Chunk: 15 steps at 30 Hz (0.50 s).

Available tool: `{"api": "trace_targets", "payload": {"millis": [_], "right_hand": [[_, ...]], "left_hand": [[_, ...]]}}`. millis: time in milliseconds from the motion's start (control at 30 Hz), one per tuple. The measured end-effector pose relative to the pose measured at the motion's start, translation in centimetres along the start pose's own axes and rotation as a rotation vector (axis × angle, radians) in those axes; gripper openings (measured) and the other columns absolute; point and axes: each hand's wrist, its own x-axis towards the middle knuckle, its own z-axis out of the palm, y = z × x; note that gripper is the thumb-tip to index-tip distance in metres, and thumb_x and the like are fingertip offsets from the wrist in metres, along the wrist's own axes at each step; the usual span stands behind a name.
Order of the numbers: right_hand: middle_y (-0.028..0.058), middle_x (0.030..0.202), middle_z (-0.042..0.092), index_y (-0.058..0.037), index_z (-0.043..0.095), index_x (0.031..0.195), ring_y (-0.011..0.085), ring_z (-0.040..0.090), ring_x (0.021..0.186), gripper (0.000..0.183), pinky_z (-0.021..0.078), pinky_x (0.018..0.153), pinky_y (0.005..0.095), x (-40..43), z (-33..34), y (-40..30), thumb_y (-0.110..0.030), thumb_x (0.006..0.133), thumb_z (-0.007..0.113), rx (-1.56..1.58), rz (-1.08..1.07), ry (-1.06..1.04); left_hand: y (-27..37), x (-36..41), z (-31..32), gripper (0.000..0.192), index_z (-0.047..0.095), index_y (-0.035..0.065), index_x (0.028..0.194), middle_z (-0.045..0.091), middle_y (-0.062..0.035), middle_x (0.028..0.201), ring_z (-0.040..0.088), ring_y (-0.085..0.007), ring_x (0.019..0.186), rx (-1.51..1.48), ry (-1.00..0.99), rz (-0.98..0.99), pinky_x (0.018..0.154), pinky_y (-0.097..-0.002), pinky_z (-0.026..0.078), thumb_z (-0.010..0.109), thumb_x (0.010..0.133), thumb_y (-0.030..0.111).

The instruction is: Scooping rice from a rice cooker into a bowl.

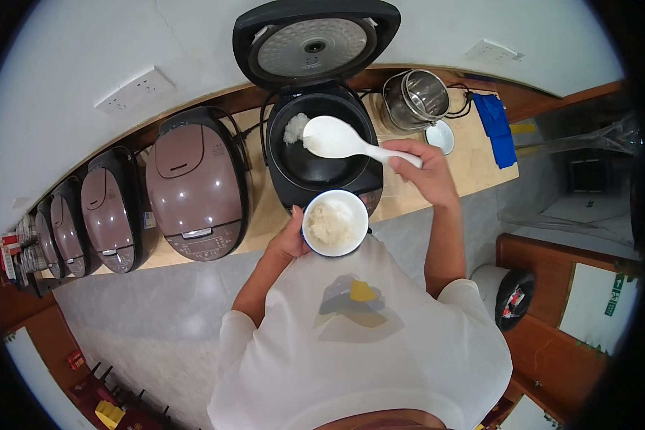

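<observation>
My left hand (290, 235) holds a white bowl (359, 231) with a blue rim, and cooked rice (328, 223) lies inside it. The bowl is in front of an open rice cooker (279, 185), partly covering its front panel. In my right hand (427, 169) is a white rice paddle (336, 138), its blade over the cooker's dark inner pot (322, 172). A small clump of rice (296, 128) sits at the pot's left side, beside the blade tip. The cooker's lid (316, 43) stands raised at the back.
Several closed rice cookers (199, 172) line the wooden counter (260, 215) to the left. To the right are a metal pot (408, 107), a small white dish (439, 137) and a folded blue cloth (495, 129). A lined trash bin (508, 295) stands on the floor.
</observation>
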Motion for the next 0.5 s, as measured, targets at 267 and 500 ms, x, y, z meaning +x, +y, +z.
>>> {"api": "trace_targets", "payload": {"millis": [267,500], "right_hand": [[0.0028,0.104,0.073,-0.0011,0.076,0.116,0.0081,0.063,0.088,0.035,0.0503,0.076,0.0240,-5.5,-3.3,-3.2,0.003,0.082,0.081,-0.008,-0.107,-0.023],[0.0109,0.107,0.079,-0.0044,0.079,0.110,0.0236,0.066,0.084,0.039,0.0503,0.079,0.0340,-6.7,-3.3,-5.7,0.000,0.072,0.086,-0.416,-0.386,-0.278]], "left_hand": [[2.6,0.0,4.8,0.131,0.028,0.0110,0.164,0.036,-0.0191,0.165,0.047,-0.0401,0.144,-0.015,0.036,-0.037,0.118,-0.0555,0.041,0.040,0.070,0.102],[2.9,-0.4,5.1,0.130,0.028,0.0124,0.164,0.035,-0.0192,0.166,0.042,-0.0410,0.147,-0.014,0.126,-0.040,0.121,-0.0566,0.036,0.045,0.070,0.100]]}}
